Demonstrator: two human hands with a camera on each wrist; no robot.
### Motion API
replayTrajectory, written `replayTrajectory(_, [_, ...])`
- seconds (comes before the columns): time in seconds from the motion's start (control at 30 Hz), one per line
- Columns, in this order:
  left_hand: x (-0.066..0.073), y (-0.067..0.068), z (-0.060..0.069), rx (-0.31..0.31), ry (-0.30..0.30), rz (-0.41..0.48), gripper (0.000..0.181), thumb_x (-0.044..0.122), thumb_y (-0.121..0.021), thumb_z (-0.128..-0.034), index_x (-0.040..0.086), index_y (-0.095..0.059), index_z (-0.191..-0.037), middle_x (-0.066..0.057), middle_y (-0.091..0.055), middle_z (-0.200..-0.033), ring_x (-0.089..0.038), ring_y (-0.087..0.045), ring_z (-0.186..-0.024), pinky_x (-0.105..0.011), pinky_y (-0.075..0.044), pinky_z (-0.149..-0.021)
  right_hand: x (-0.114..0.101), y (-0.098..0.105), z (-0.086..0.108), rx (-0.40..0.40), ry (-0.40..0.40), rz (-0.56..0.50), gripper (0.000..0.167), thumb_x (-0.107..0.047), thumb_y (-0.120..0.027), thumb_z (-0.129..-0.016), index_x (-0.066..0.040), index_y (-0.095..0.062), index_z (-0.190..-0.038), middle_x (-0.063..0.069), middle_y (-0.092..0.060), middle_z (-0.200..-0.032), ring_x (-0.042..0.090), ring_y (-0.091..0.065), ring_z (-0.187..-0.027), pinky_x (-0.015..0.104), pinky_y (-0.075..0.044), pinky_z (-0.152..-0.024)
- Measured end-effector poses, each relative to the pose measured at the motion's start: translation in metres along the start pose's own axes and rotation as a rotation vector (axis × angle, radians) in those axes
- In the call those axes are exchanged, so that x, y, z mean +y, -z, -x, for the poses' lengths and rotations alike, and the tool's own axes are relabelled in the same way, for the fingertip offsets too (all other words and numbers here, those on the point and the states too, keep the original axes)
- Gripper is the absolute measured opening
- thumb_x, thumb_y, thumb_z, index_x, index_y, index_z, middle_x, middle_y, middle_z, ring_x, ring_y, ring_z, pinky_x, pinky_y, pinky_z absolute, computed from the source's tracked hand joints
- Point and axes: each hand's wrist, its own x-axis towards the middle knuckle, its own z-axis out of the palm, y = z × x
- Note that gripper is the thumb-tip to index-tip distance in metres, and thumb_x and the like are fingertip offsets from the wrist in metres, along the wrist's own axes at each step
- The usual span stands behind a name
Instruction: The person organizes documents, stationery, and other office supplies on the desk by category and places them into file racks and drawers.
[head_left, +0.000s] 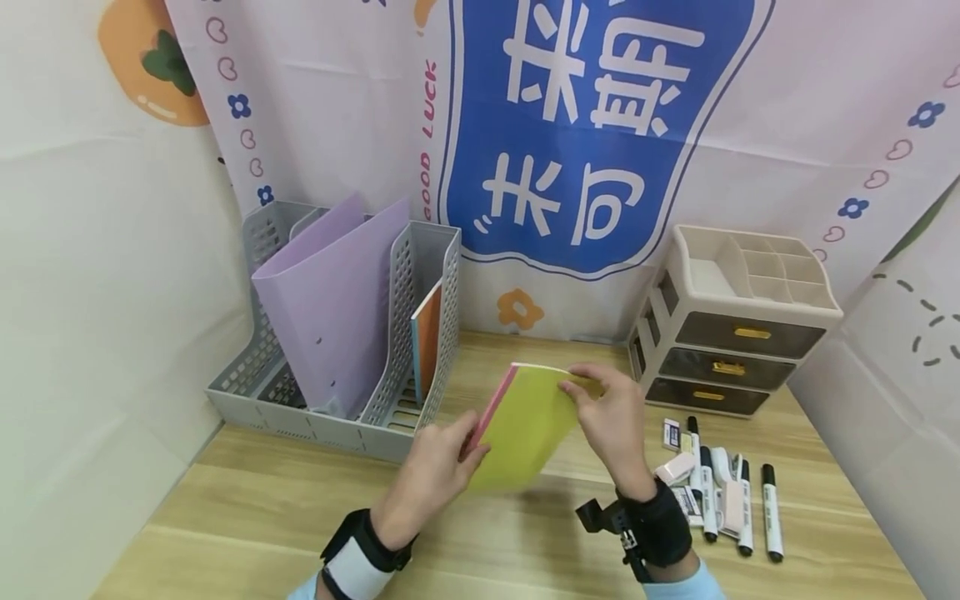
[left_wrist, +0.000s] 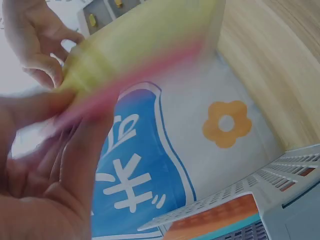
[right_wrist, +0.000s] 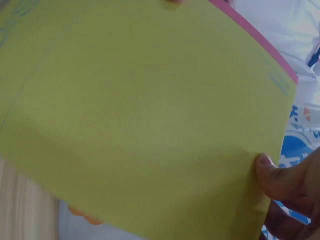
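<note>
A yellow notebook [head_left: 525, 429] with a pink spine is held tilted above the table. My left hand [head_left: 437, 467] pinches it along the spine side, thumb on the yellow cover. At its top right corner my right hand [head_left: 611, 417] grips it between thumb and fingers. In the left wrist view the notebook [left_wrist: 145, 45] is blurred, with its pink edge running from the left hand [left_wrist: 55, 175]. The right wrist view has the yellow cover [right_wrist: 150, 115] filling most of the picture, faint blue marks near two corners, and the right thumb [right_wrist: 280, 175] pressing its edge.
Left stands a grey file rack [head_left: 300, 421] with purple folders [head_left: 337, 308] and an orange-and-blue book [head_left: 427, 342]. A beige drawer unit [head_left: 738, 312] is at the back right. Before it lie several markers [head_left: 771, 512], erasers [head_left: 675, 468] and other small items. A printed cloth [head_left: 360, 108] hangs behind.
</note>
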Motion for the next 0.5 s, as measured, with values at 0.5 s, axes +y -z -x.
replayTrajectory(0.5, [-0.001, -0.002, 0.032, 0.239, -0.02, -0.03, 0.015, -0.009, -0.078, -0.0761, 0.003, -0.069, -0.08, -0.014, -0.075, -0.076, -0.018, -0.074, -0.065, -0.01, -0.055, -0.058, -0.046, -0.024, 0.003, 0.047, 0.351, -0.012, 0.033, 0.003, -0.085, -0.071, -0.001, -0.075, -0.103, 0.019, -0.073, -0.115, 0.039, -0.062, -0.121, 0.05, -0.049, -0.108])
